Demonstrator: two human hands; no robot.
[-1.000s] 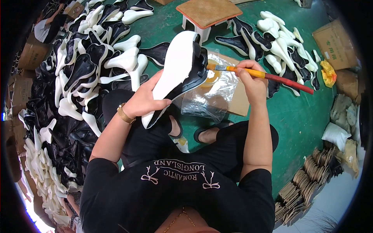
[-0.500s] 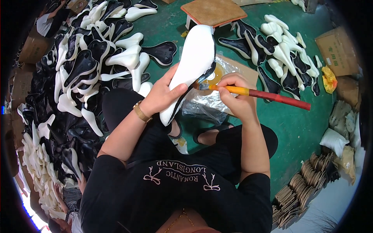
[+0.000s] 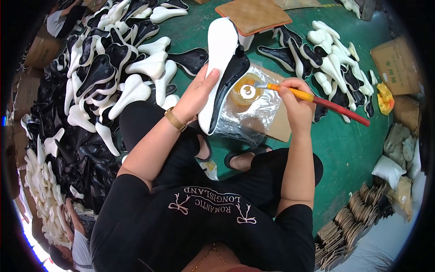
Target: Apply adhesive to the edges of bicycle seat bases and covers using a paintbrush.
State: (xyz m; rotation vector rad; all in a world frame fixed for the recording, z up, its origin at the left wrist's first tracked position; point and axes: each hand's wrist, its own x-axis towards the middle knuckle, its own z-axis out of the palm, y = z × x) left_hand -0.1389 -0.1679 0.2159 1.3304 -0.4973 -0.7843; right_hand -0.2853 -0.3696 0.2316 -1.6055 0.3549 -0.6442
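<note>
My left hand (image 3: pixel 195 93) grips a bicycle saddle (image 3: pixel 221 50) with a white padded side and a black underside, held tilted on edge so part of the black face shows. A brush (image 3: pixel 317 100) with a yellow and red handle is pinched in my right hand (image 3: pixel 297 102). Its bristles are over a round container of amber liquid (image 3: pixel 247 89); whether they touch the liquid I cannot tell. Beneath the container lie clear plastic film (image 3: pixel 240 122) and a cardboard sheet (image 3: pixel 282 124) on the green floor.
Black and white saddle parts (image 3: pixel 149 65) are heaped at the left, with another pile (image 3: pixel 333 61) at the right. A brown-topped stool (image 3: pixel 253 16) stands ahead. Cardboard boxes (image 3: pixel 395 65) and stacked brown pieces (image 3: pixel 349 217) line the right side. Other people sit at the left.
My right hand has drawn the brush away from the saddle, rightward and up over the container. The saddle has moved slightly up and turned, showing more of its black underside.
</note>
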